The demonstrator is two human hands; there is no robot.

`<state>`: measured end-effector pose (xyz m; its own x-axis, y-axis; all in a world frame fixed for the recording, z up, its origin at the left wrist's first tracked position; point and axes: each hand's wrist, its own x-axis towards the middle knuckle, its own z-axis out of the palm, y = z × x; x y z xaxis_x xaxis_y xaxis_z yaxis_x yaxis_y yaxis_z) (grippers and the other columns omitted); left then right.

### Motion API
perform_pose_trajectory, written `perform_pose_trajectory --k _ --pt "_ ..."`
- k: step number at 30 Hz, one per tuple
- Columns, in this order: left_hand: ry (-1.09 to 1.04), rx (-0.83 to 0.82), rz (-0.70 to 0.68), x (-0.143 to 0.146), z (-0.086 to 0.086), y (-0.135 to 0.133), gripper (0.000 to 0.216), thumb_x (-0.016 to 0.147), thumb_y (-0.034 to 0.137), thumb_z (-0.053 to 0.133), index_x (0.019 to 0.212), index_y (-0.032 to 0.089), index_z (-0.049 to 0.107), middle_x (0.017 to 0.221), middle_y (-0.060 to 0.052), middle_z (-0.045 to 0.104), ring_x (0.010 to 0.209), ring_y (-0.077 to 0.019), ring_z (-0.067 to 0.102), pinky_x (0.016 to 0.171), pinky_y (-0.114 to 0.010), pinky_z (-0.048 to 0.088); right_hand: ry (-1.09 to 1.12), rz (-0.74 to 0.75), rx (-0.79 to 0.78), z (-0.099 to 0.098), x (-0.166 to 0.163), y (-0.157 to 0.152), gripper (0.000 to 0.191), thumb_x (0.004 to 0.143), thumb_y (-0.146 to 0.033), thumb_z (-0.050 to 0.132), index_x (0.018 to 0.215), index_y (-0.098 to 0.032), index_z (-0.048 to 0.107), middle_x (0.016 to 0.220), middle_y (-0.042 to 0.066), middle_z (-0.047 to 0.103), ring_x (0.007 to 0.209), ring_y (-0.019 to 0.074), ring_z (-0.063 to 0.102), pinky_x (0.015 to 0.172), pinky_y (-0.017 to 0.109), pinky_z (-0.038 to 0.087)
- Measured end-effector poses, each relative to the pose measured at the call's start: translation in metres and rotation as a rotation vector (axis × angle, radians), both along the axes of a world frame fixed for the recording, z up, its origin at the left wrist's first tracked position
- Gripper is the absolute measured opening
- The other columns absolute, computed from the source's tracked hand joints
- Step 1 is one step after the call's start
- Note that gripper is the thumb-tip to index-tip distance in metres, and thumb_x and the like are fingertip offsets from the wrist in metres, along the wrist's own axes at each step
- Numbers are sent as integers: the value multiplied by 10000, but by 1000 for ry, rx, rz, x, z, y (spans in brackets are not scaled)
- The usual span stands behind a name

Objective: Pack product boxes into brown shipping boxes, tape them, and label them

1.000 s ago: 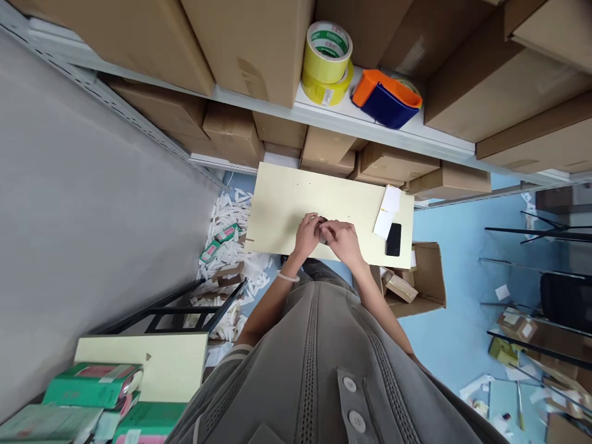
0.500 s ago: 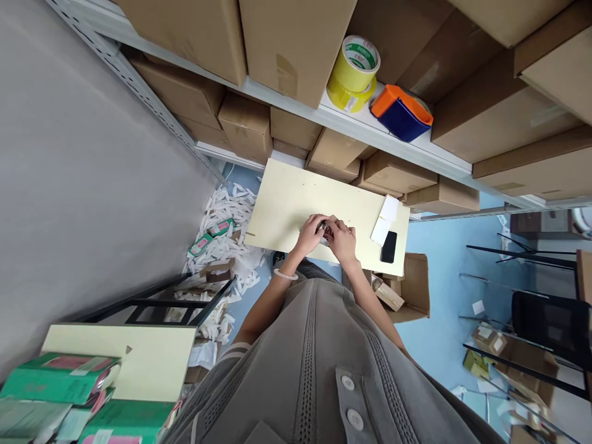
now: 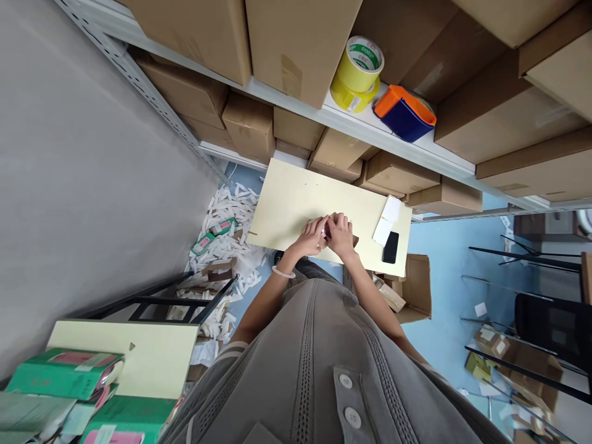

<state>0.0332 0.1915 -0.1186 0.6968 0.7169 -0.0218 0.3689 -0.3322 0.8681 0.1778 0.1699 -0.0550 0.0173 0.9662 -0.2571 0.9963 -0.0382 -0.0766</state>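
Observation:
Both my hands are close together over the pale yellow table (image 3: 287, 197). My left hand (image 3: 311, 237), with a pale bracelet (image 3: 283, 272) at its wrist, curls around the left side of a small brown cardboard box (image 3: 355, 241). On the box's other side, my right hand (image 3: 340, 235) is closed, fingers bent over the top. Between the fingertips shows a bit of pink, too small to name. My fingers cover most of the box. White paper slips (image 3: 386, 221) and a black phone (image 3: 390, 247) lie right of my hands.
Ahead is a shelf with cardboard boxes (image 3: 300, 55), yellow tape rolls (image 3: 358, 68) and an orange-and-blue tape dispenser (image 3: 404, 114). White paper scraps (image 3: 235, 209) litter the floor at left. An open carton (image 3: 419, 287) stands right of the table; green packages (image 3: 65, 373) lie at lower left.
The dark shiny item seen between my fingers is out of sight. Brown cardboard and a spot of pink now show there. My hands stay at nearly the same place.

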Motion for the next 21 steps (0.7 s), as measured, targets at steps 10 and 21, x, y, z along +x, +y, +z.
perform_pose_trajectory --k 10,21 --pt "-65 24 108 -7 7 -1 847 763 216 710 1500 225 294 1478 -169 450 1398 -316 423 1119 -511 385 194 49 31 33 -1 -12 652 796 -59 523 1423 -195 411 1426 156 440 1344 292 428 1205 569 167" --pt "-99 111 116 -13 12 2 782 772 295 752 1430 210 337 1429 -152 520 1372 -301 473 1227 -577 166 496 156 49 102 12 -23 567 875 -179 580 1413 -252 415 1367 107 530 1273 287 512 1190 559 224"
